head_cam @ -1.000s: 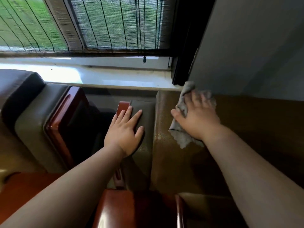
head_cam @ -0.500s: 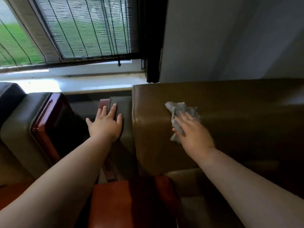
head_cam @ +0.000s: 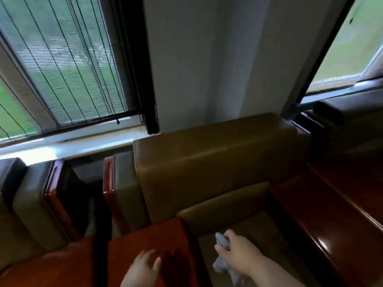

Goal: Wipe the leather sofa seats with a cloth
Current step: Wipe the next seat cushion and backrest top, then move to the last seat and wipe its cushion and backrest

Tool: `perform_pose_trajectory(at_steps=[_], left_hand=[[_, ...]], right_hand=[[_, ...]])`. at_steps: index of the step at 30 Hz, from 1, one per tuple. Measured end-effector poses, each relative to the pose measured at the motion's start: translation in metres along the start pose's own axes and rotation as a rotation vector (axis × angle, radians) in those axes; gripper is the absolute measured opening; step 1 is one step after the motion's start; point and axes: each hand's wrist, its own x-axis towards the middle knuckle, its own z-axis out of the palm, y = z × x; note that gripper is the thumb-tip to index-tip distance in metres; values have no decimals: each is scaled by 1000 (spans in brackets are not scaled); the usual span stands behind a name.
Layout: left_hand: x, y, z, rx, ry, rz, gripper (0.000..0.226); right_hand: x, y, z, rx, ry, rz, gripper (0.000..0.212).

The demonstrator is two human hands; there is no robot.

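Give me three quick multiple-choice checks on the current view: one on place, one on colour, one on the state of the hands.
1. Where is the cloth?
A. on the window sill
B. over the seat cushion
C. on top of the backrest

2. What colour is the cloth?
A. light grey
B. red
C. green

3. What is the left hand doing?
A. gripping the cloth
B. pulling the blind
C. open over the wooden armrest

Answers: 1 B, the right hand holds it low over the seat. 2 A, pale grey folds show around the fingers. 3 C, its fingers are spread and hold nothing.
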Motion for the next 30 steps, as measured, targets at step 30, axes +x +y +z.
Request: perform_pose_trajectory(at_steps=[30], left_hand=[[-261,508,227,198,-37,569,43]], right_hand=[[-333,408,-223,-10,603,-140,15]])
